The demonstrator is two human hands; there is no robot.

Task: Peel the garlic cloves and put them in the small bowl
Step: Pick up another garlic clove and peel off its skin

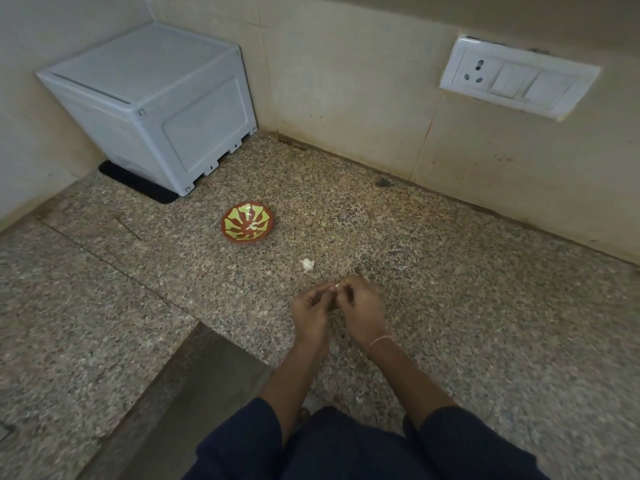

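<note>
A speckled granite counter (450, 306) ran open to the right, its edge dropping away at lower left. A white box (149, 98) filled the far corner. The left hand (311, 313) and right hand (360, 310), fingers curled, met near the small bowl (239, 216), pinching a garlic clove (335, 287). A white garlic piece (307, 264) lay between bowl and hands.

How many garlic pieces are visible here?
3 garlic pieces: one in the small bowl, one on the countertop, one pinched between left hand and right hand. More may be hidden in their grip.
</note>
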